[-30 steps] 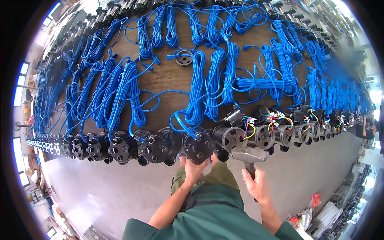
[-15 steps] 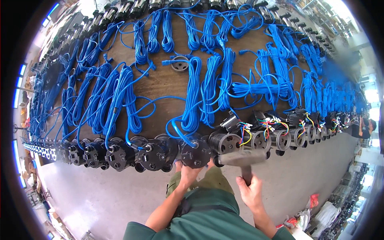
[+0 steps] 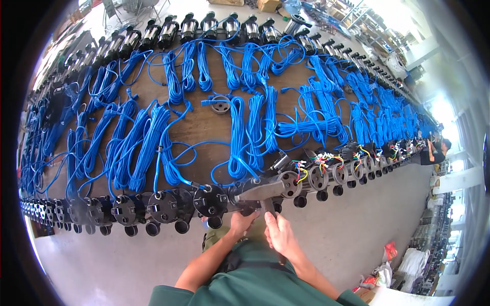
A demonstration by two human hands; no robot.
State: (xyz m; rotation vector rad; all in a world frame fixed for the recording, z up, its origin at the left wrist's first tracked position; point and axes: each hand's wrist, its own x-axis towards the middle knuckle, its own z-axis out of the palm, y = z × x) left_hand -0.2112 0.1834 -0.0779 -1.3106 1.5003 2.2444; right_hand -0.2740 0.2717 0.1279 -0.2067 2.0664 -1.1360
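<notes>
My right hand (image 3: 280,235) is closed round the dark handle of a hammer (image 3: 261,192). The hammer's grey head lies across my view of a black cylindrical motor unit at the table's near edge, hiding most of its end cap; contact cannot be told. Just below that unit, my left hand (image 3: 243,223) has its fingers curled against its lower part, fingertips partly hidden. To the left sits a similar unit with a round black cap (image 3: 210,201) and a blue cable. To the right is an uncapped unit (image 3: 291,183) with coloured wires sticking out.
Bundles of blue cable (image 3: 237,137) cover much of the brown table (image 3: 204,120). A grey ring-shaped part (image 3: 220,104) lies among them. Metal cylinders (image 3: 209,25) line the far edge. Another person (image 3: 434,151) stands at the far right; white and red bags (image 3: 390,251) lie on the floor.
The hammer and my right hand have moved left, from beside the unit to over it. My left hand stays beneath the unit. The view has shifted, showing more beyond the table.
</notes>
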